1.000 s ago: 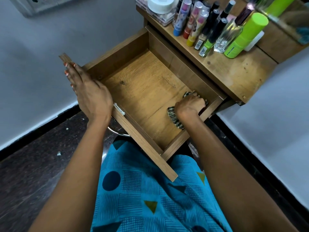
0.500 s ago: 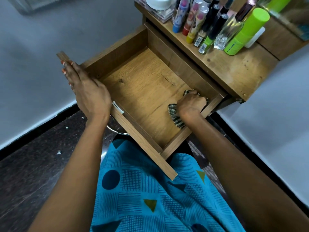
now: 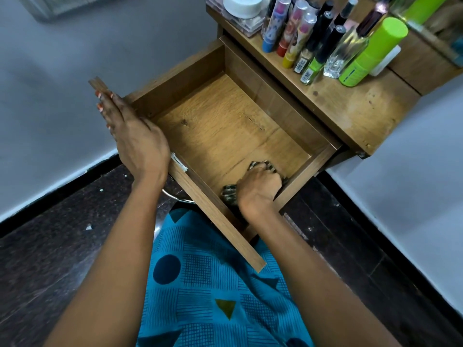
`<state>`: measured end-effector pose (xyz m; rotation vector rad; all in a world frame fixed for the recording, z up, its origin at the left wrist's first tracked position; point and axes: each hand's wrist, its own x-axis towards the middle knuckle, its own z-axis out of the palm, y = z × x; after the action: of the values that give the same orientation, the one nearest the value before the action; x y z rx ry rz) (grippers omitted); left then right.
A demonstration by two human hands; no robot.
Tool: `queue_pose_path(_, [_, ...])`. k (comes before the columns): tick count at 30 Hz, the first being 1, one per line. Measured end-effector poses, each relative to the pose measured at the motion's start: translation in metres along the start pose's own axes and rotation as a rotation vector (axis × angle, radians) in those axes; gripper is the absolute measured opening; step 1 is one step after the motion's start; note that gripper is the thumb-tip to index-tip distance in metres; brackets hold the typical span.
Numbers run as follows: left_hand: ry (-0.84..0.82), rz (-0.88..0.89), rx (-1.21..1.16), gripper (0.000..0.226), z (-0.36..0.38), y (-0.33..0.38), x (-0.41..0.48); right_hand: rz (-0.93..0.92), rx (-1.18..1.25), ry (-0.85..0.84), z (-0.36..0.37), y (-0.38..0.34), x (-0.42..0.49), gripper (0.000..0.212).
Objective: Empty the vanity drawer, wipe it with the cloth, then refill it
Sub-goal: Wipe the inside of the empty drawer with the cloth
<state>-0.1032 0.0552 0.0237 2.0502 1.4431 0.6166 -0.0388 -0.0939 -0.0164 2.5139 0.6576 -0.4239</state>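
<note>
moving since a moment ago: we see that the right hand [image 3: 260, 182] and the cloth [image 3: 229, 194] have slid along the right wall of the drawer [image 3: 220, 126] toward its front panel, nearer the person; half a second ago they sat further back along that wall.
unchanged: the left hand [image 3: 135, 136] lies in the same place on the front panel, and the drawer is pulled out as far as before.
drawer: an open wooden box with a warm brown grain, its floor bare apart from the cloth; we note a dark knot toward the left side and a thin dark scratch near the middle.
cloth: dark with pale stripes, bunched up on the drawer floor near the front right corner; only its edges show, beside the knuckles and the wrist.
right hand: fingers curled down over the cloth, gripping it and pressing it to the drawer floor.
left hand: fingers straight and together, laid flat on the top edge of the front panel at its left end, holding nothing.
vanity top [image 3: 350, 106]: behind the drawer, crowded with a white jar [image 3: 241, 5], a row of tubes [image 3: 288, 28], a clear glass bottle [image 3: 348, 51] and a lime green bottle [image 3: 373, 51].
below: a blue patterned garment [image 3: 220, 296] covers the person's lap, above a dark floor [image 3: 50, 246].
</note>
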Motion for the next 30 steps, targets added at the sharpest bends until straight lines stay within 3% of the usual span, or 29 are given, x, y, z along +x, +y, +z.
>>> queue_pose_path(4, [-0.005,-0.001,-0.001,0.055,0.0,0.0,0.0,0.036,0.037,0.007,-0.01,0.027,0.011,0.046])
queue_pose_path(7, [0.0,-0.008,0.008,0.055,0.0,0.001,-0.001,0.07,-0.013,0.058,-0.016,0.046,0.022,0.035])
queue_pose_path(12, [0.004,-0.01,0.018,0.055,0.0,0.001,0.0,0.006,-0.072,0.007,-0.019,0.03,0.014,0.037])
queue_pose_path(15, [0.005,-0.011,0.019,0.055,0.0,0.0,0.001,-0.044,-0.034,0.005,-0.012,0.009,-0.001,0.023])
queue_pose_path(21, [-0.001,-0.006,0.018,0.055,0.0,0.0,0.0,0.009,0.098,0.007,-0.003,0.002,-0.01,0.027])
queue_pose_path(24, [-0.007,-0.006,0.018,0.055,0.0,0.0,0.0,0.053,0.14,0.04,-0.006,0.018,-0.006,0.043])
queue_pose_path(27, [-0.009,-0.006,0.016,0.055,0.0,0.0,0.0,0.081,0.166,0.128,-0.015,0.041,0.014,0.032])
queue_pose_path(30, [-0.006,-0.009,0.011,0.055,0.0,0.001,0.0,0.102,0.215,0.114,-0.023,0.048,0.03,0.034])
